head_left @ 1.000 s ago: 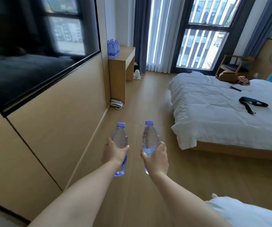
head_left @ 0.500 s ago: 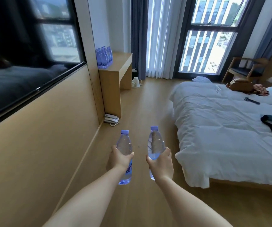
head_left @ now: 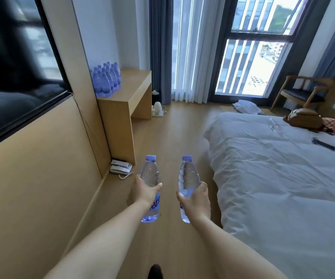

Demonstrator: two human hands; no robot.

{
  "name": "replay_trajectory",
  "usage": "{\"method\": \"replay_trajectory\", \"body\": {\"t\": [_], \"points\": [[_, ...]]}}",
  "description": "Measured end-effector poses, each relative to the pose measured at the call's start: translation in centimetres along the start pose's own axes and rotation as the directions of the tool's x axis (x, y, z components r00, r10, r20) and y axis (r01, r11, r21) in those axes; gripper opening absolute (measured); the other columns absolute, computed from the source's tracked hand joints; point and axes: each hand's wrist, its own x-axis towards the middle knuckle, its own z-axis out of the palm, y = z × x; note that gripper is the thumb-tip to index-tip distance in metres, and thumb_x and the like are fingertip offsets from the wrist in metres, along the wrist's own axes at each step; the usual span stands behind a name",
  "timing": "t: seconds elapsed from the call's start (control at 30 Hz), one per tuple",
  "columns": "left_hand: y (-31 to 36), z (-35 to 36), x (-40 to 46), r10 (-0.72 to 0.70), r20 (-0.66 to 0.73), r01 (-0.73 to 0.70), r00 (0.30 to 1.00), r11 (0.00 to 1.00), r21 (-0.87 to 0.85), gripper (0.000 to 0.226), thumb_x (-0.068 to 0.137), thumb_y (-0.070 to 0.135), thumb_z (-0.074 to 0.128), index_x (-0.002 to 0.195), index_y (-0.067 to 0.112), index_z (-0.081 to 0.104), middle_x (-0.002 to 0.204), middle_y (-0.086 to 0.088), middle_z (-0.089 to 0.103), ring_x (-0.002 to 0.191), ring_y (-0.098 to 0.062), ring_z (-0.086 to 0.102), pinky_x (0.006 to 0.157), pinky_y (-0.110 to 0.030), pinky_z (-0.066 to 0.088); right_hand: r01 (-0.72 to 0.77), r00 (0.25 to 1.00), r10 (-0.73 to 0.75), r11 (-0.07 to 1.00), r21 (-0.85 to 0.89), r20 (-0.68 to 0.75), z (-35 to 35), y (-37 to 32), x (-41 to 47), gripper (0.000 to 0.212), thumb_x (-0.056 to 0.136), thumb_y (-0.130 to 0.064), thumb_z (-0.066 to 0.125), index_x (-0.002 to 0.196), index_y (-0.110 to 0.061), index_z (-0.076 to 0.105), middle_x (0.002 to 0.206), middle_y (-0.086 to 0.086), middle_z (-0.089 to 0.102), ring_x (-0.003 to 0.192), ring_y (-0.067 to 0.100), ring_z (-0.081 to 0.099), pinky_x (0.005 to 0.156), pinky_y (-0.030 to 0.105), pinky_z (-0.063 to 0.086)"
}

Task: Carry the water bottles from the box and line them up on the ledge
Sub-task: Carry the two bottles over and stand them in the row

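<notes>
I see my left hand (head_left: 144,191) wrapped around the middle of a clear plastic water bottle with a light purple cap (head_left: 150,188), fingers and thumb curled tight on it. My right hand (head_left: 195,198) grips a second clear bottle with the same purple cap (head_left: 187,185) in the same way. Both bottles stand upright, side by side but apart, held out over the light wooden floor (head_left: 174,137). Far ahead on the left is the pale wooden ledge (head_left: 131,90), and a bunch of purple-capped water bottles (head_left: 106,79) stands packed close together at its near end by the wall. A white telephone with a curly cord (head_left: 120,168) lies on the floor at the foot of the ledge, just left of my path. A small white kettle (head_left: 158,108) sits on the floor past the ledge, near the grey curtains (head_left: 160,47). On my right is a big bed with a white cover (head_left: 283,178), and its edge comes close to my right arm. The strip of floor between the wooden wall panel (head_left: 37,178) and the bed is narrow. A brown bag (head_left: 303,119) and a dark thin thing (head_left: 323,144) lie on the bed far off. A wooden chair with a dark seat (head_left: 301,93) stands by the tall window (head_left: 249,57). A dark shape (head_left: 155,271) pokes in at the bottom; I cannot tell what it is.
</notes>
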Motion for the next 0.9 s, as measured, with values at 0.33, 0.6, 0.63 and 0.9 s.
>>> {"method": "replay_trajectory", "body": {"t": [0.33, 0.6, 0.63, 0.9], "points": [[10.6, 3.0, 22.4, -0.035, 0.005, 0.034, 0.999, 0.998, 0.045, 0.065, 0.073, 0.048, 0.076, 0.118, 0.014, 0.044, 0.109, -0.009, 0.064, 0.095, -0.03, 0.062, 0.079, -0.036, 0.049, -0.05, 0.999, 0.05, 0.998, -0.043, -0.001, 6.1, -9.0, 21.8, 0.063, 0.08, -0.051, 0.067, 0.122, -0.015, 0.038, 0.122, -0.003, 0.049, 0.104, 0.022, 0.058, 0.083, 0.038, 0.049], [16.6, 6.7, 37.2, 0.003, 0.069, -0.004, 0.998, 1.0, 0.01, 0.061, 0.073, 0.046, 0.077, 0.118, 0.019, 0.044, 0.106, -0.002, 0.064, 0.084, -0.021, 0.058, 0.064, -0.028, 0.04, -0.048, 0.999, 0.048, 0.999, -0.025, 0.007, 11.1, -13.1, 37.8, 0.064, 0.08, -0.054, 0.063, 0.123, -0.015, 0.038, 0.121, -0.005, 0.048, 0.101, 0.021, 0.06, 0.082, 0.038, 0.05], [17.2, 7.3, 39.3, -0.004, 0.067, 0.002, 0.998, 1.0, 0.018, 0.062, 0.073, 0.046, 0.076, 0.118, 0.02, 0.044, 0.107, -0.001, 0.064, 0.085, -0.021, 0.058, 0.065, -0.028, 0.041, -0.042, 0.999, 0.042, 0.999, -0.02, 0.011, 11.9, -13.7, 40.1, 0.063, 0.079, -0.055, 0.064, 0.121, -0.015, 0.038, 0.117, -0.006, 0.048, 0.095, 0.019, 0.06, 0.079, 0.036, 0.049], [24.7, 10.2, 55.2, -0.074, 0.0, 0.074, 0.997, 0.994, -0.08, 0.068, 0.077, 0.042, 0.076, 0.128, 0.015, 0.041, 0.102, 0.0, 0.058, 0.087, -0.019, 0.057, 0.074, -0.03, 0.044, -0.018, 0.995, 0.014, 0.999, 0.05, 0.094, 16.6, -20.1, 58.9, 0.061, 0.074, -0.056, 0.071, 0.11, -0.018, 0.04, 0.11, -0.006, 0.049, 0.081, 0.019, 0.053, 0.071, 0.032, 0.042]]}}
